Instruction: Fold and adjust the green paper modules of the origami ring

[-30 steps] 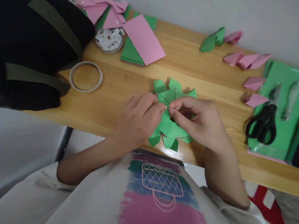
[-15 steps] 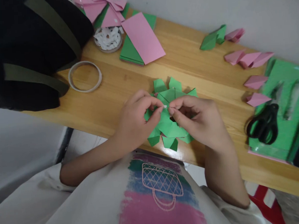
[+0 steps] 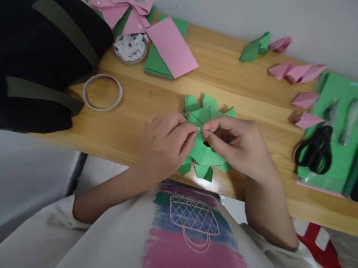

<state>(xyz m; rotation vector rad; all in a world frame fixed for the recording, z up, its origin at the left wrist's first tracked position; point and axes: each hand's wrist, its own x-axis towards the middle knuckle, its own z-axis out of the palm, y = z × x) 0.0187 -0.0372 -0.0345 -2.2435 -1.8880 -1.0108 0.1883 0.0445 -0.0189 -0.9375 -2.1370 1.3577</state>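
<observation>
A green folded-paper piece [image 3: 212, 154], shaped like a flower with tabs round its rim, lies on the wooden table under both hands. My left hand [image 3: 170, 144] is pinched over its left part, fingertips on a tiny white scrap [image 3: 199, 128]. From the right, my right hand [image 3: 235, 140] pinches at the same scrap, thumb and forefinger together, above the dark gap near the middle of the paper. The fingertips of the two hands nearly touch. What my right fingertips hold is too small to make out.
On the wooden table [image 3: 224, 74] are a tape ring [image 3: 120, 92], a dish of white scraps [image 3: 130, 48], a pink sheet [image 3: 173, 47], folded pink pieces [image 3: 306, 100] and black scissors [image 3: 315, 150] on green paper. A black bag [image 3: 41, 57] fills the upper left.
My left hand has turned over slightly, its back more visible and its fingers now closer together, covering more of the white scrap and green paper. My right hand has barely moved.
</observation>
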